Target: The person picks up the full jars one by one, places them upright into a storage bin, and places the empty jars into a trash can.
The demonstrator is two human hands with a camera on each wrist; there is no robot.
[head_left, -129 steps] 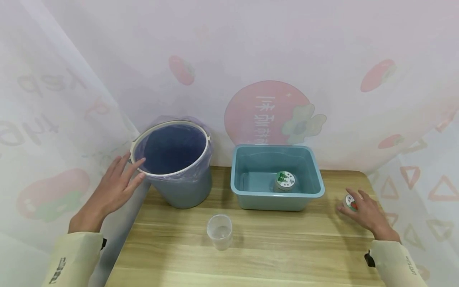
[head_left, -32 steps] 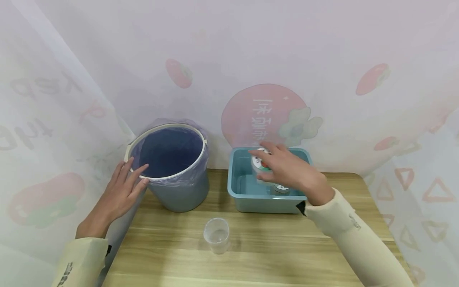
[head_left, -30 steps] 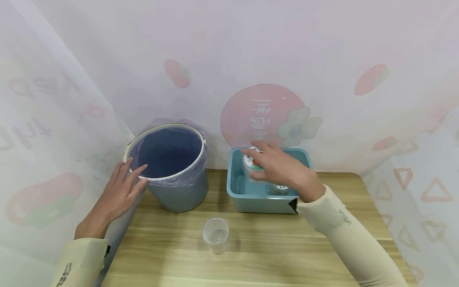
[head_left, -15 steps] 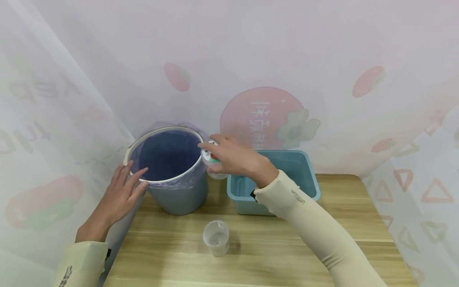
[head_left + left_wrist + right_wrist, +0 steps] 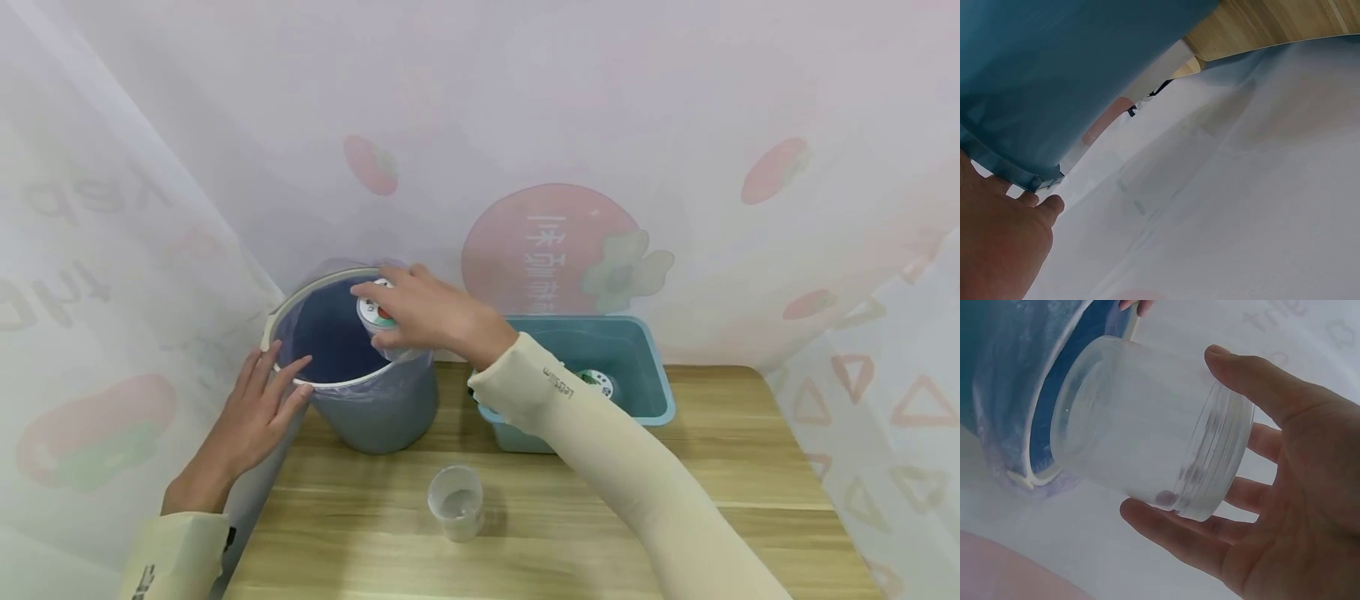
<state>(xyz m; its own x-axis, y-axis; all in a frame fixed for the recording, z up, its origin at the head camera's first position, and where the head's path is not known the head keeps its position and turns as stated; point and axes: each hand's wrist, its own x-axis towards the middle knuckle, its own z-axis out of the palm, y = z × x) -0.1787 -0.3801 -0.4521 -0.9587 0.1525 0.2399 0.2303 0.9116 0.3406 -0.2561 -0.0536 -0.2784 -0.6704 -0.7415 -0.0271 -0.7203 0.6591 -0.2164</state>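
My right hand [image 5: 435, 315] grips a clear plastic jar [image 5: 1141, 425] by its screw lid, thumb on one side and fingers on the other. In the head view the jar's white, red and green lid label [image 5: 372, 310] faces up, over the right part of the bin's mouth. The blue-grey trash bin [image 5: 375, 417] has a pale rim and a thin purple liner bag. At the bin's left front rim rests my left hand [image 5: 251, 412], fingers spread. In the left wrist view its fingertips lie right at the bin's edge.
A teal plastic basin [image 5: 630, 350] stands right of the bin, partly behind my right sleeve. Another jar [image 5: 597, 382] with a green and white lid sits inside it. A clear cup [image 5: 457, 504] stands on the wooden table [image 5: 390, 533] in front. A printed curtain surrounds the back and sides.
My right hand has picked up the jar from the table's right side and carried it left, across the basin to above the bin. My left hand has settled slightly lower at the bin rim.
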